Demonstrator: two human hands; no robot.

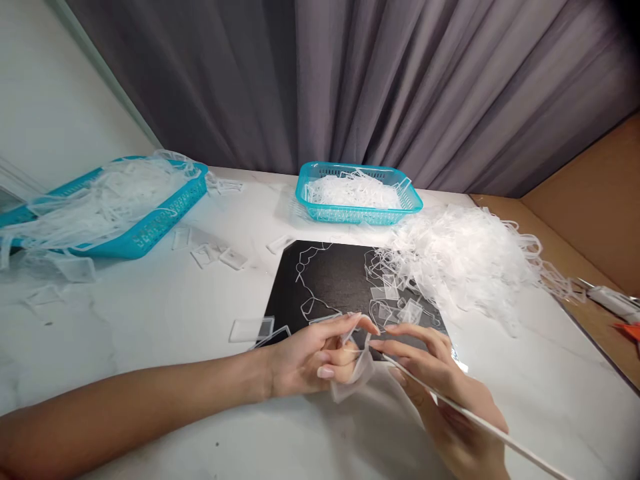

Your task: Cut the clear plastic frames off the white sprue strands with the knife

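My left hand (pixel 325 357) is closed around a translucent plastic piece (pixel 354 383), a thin, clear sheet-like part that hangs below its fingers. Close by on the right, my right hand (pixel 435 373) has its fingertips near the edge of that piece. A long thin white stick or cord (pixel 480 421) runs from the right fingers past the hand to the bottom right. Whether the right fingertips also touch the plastic, I cannot tell. Under both hands lies a black mat (pixel 333 283) with clear rectangular pieces and thin looped plastic strips on it.
A heap of clear plastic strips (pixel 465 257) spreads over the right of the white table (pixel 165 320). One blue basket (pixel 360 217) stands at the back, another blue basket (pixel 145 237) at the left, both full of clear plastic. A white-handled tool (pixel 615 303) lies far right.
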